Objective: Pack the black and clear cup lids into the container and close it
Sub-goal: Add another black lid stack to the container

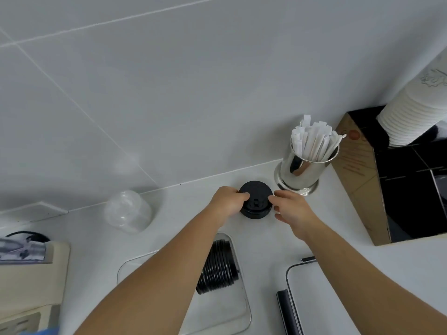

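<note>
**Both hands close in on a second stack of black lids**

At the back of the counter, the left hand point(228, 201) presses its fingers against the left side of a short stack of black lids point(256, 199), thumb curled over the rim. The right hand point(291, 209) comes at the other side with fingers spread; its fingertips point(278, 195) sit just at the stack's edge, and I cannot tell whether they grip yet. The stack stands upright on the counter, not lifted.

Nearer the person, the clear container point(244, 308) lies open, with a row of black lids point(219, 268) already laid on its side inside, partly hidden by the left forearm. The container's lid point(312, 298) rests just to its right, off. A stack of clear lids point(128, 211) waits to the left, near the wall.

Judging by this, the black lids are half packed. Next, both hands need to squeeze the stack evenly, tip it sideways and set it beside the first row; the clear lids and the closing follow.

Around them: a white counter point(266, 240) against a pale tiled wall point(169, 93), a steel cup of wrapped straws point(307, 163) just behind the right hand, and a black box point(406, 189) bearing stacked paper cups point(411, 112).
</note>
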